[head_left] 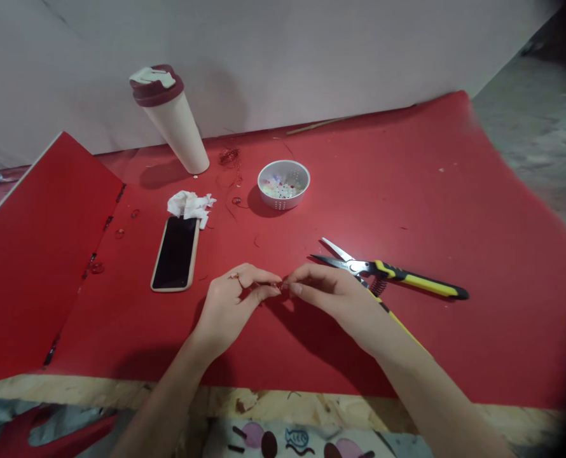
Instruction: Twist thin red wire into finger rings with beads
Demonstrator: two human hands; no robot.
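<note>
My left hand and my right hand meet at the fingertips and pinch something tiny, perhaps a thin reddish wire; it is mostly hidden. A wire ring sits on a left-hand finger. Just beyond my right hand lie spring-loaded snips with yellow-and-black handles and open blades. My right wrist and forearm cover part of their lower handle. To the left of my left hand lies a black-screened phone in a beige case.
On the red board stand a white perforated bowl of beads and a white tumbler with a maroon lid. Crumpled tissue, loose red wire and small wire rings lie about. A hinged red panel lies left.
</note>
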